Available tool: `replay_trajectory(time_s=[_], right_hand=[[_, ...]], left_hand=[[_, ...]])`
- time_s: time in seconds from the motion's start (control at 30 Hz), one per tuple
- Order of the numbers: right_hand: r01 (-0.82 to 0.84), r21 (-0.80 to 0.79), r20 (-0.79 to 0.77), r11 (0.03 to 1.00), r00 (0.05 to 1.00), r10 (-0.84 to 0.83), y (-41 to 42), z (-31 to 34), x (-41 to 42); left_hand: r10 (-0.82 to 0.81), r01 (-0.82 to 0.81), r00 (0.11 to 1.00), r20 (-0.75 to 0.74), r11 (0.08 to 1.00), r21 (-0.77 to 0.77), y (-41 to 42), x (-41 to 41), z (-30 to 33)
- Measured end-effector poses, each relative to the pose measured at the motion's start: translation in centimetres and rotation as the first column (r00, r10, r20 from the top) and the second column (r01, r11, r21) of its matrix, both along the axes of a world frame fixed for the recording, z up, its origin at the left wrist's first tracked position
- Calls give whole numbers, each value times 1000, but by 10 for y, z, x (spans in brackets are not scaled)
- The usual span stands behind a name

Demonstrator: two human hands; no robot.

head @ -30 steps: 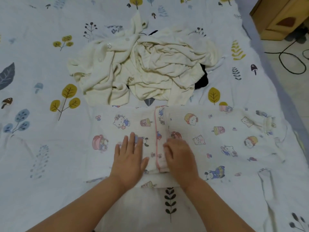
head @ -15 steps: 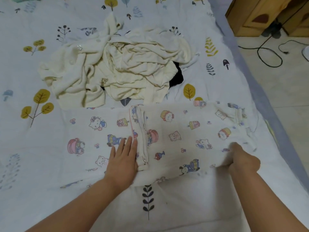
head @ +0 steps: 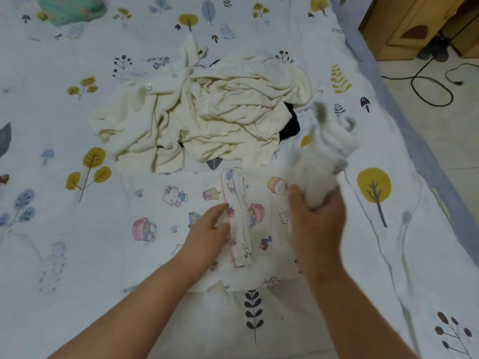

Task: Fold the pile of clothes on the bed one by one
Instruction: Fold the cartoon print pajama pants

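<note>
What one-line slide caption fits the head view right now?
Left hand presses the cartoon-print garment flat while the right hand grips its bunched end; cream pile waits behind.

light: soft, even, fairly bright, no glare | shadows: faint, only under the cream clothes pile (head: 207, 112) | blur: right hand (head: 317, 218) and the white cloth (head: 326, 154) it grips smeared by motion; left hand (head: 211, 229) slightly soft | edges: wide-angle bending at the bedsheet (head: 64, 242) borders | detail: mildly grainy
</note>
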State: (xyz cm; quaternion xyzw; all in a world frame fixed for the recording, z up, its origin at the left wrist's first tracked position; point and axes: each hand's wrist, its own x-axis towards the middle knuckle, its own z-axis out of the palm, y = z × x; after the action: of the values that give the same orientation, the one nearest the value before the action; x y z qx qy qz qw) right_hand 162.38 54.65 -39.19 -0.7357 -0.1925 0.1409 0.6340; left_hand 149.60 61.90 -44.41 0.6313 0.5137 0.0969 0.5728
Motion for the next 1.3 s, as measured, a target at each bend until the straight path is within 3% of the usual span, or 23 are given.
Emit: replay_trajectory(time_s=[0.07,0.17,0.23,0.3,0.4,0.43,0.5,0.57,0.63,0.67,0.73,0.8,0.83,0.97,1.03,1.1,1.2,1.27,1.3], right_hand=[[-82,-40,146,996,985,88,14,-6,-36],[-232,-130,303,964,917,261,29,-19,-83],[-327,-263,384,908,827,410,35,-35,-105],[-431,-433,370,792,716,592,39,-49,-119],[-656,-559,117,507,543,832,44,-53,-129],[-679,-574,97,458,499,861,45,-53,-130],[-679,-574,111,457,489,865,40,-51,-129],[-547,-556,226,626,625,747,36,-54,-123],[-267,-568,399,779,738,544,36,-57,-106],[-170,-628,398,759,768,501,38,-57,-94],[-164,-824,186,542,826,532,40,-60,-73],[-217,-924,-1,316,826,564,39,-71,-59],[-239,-936,-45,259,810,584,38,-76,-56],[-260,-934,-64,245,795,603,37,-86,-57],[-205,-934,4,291,812,583,39,-84,-57],[-156,-936,57,316,817,574,43,-82,-59],[-175,-952,20,249,780,625,48,-92,-62],[-200,-960,-25,195,755,655,50,-98,-62],[-197,-959,-15,204,752,659,53,-97,-61]], left_hand=[[182,-150,965,188,973,-173,14,-4,21],[427,-211,803,416,856,-472,40,-22,49],[508,-198,742,439,790,-580,61,-43,58],[490,-193,786,377,774,-603,78,-63,59],[272,-184,954,128,865,-467,88,-81,39],[218,-191,976,28,905,-379,91,-85,32],[242,-246,969,-44,939,-239,96,-94,20],[337,-334,941,-16,925,-183,101,-102,15],[286,-298,946,-154,952,-67,99,-111,8],[210,-228,941,-264,973,-40,95,-115,0],[102,-156,929,-355,980,-125,87,-121,-14],[189,-249,935,-299,952,-178,88,-121,-19],[268,-317,930,-250,931,-180,91,-117,-19],[373,-384,922,-103,916,-117,100,-93,-17],[417,-412,909,-17,903,122,100,-87,-18],[452,-416,892,-5,826,381,94,-88,-16],[450,-307,869,-205,817,488,90,-95,-29],[404,-122,823,-400,812,570,89,-104,-37],[354,20,829,-434,756,654,89,-106,-39]])
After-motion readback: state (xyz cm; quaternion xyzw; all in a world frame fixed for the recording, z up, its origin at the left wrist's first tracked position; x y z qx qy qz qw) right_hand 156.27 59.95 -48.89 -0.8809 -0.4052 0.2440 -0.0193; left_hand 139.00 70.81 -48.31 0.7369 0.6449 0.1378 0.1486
